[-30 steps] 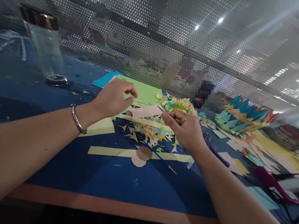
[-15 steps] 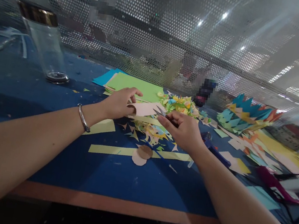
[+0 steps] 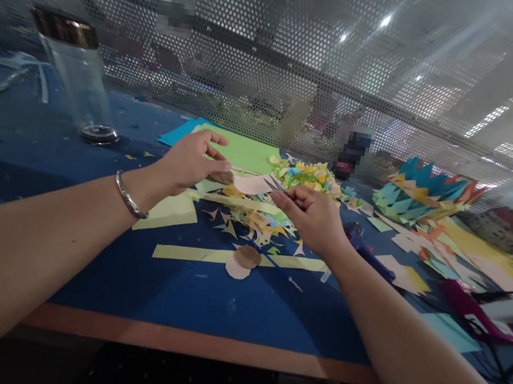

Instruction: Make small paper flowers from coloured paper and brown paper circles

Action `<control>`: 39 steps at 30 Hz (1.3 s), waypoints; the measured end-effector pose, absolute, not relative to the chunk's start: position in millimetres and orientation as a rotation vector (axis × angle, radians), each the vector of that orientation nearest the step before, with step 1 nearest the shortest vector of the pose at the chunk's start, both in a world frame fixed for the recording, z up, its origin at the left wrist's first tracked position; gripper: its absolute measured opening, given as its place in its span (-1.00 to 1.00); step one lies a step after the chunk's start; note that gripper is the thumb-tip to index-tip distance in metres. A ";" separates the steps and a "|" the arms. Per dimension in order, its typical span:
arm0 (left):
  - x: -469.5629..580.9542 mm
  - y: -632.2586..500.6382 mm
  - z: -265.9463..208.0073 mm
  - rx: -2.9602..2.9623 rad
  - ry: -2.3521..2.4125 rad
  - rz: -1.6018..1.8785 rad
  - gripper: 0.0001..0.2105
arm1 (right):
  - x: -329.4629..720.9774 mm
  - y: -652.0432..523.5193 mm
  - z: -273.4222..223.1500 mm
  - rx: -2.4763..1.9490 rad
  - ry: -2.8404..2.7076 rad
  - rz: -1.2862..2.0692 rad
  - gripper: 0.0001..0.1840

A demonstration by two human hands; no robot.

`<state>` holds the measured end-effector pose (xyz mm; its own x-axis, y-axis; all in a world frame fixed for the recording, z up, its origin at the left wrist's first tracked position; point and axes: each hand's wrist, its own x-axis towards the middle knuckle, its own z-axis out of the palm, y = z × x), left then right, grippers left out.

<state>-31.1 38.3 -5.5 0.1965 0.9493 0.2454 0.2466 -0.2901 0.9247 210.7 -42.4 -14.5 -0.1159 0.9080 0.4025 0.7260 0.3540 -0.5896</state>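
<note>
My left hand [image 3: 195, 163], with a silver bangle on the wrist, pinches the left end of a pale pink piece of paper [image 3: 252, 184]. A brownish patch shows below its thumb; I cannot tell whether that is the paper's shaded underside. In my right hand [image 3: 314, 215] are scissors [image 3: 275, 185], their blades slightly apart at the paper's right end and the handles mostly hidden by the fingers. Below lie several pointed paper scraps [image 3: 261, 222] and a long pale yellow strip [image 3: 197, 254]. A brown disc [image 3: 247, 256] overlaps a pale pink disc [image 3: 237, 269] on that strip.
Coloured sheets [image 3: 244, 150] and a heap of small clippings [image 3: 306, 175] lie behind my hands. A glass bottle [image 3: 76, 77] stands left. A zigzag paper crown [image 3: 423, 194], a purple tool [image 3: 477, 311] and dark cables are right. A perforated screen [image 3: 269, 56] closes off the back.
My left hand has shifted left and turned, its thumb now on top at the paper's left end. The scissors stay at the right end of the paper.
</note>
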 end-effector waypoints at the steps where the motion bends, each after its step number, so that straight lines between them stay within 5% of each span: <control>1: -26.1 33.3 -5.0 1.653 1.105 1.100 -0.56 | 210.2 -41.9 -15.1 -1.412 -1.879 0.363 -0.45; 17: 6.0 -5.3 -10.1 1.366 0.752 1.098 -0.75 | 192.0 -41.8 -26.3 -1.147 -1.518 1.030 -0.69; 24: -9.6 14.4 0.2 1.425 0.879 1.275 -0.93 | 196.2 -44.1 -16.0 -1.060 -1.307 1.022 -0.74; 32: -57.4 52.4 6.1 2.295 1.509 0.959 -0.73 | 202.0 -42.4 -14.1 -1.016 -1.285 1.024 -0.76; 39: -70.8 67.8 -1.2 2.444 1.398 0.269 -0.66 | 205.8 -42.1 -13.2 -0.968 -1.292 1.004 -0.79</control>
<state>-70.8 67.8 -1.2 0.5056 0.8628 0.0081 0.8041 -0.4746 0.3581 205.8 -42.1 -13.2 0.0191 0.9577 0.2870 -0.0414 0.2876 -0.9569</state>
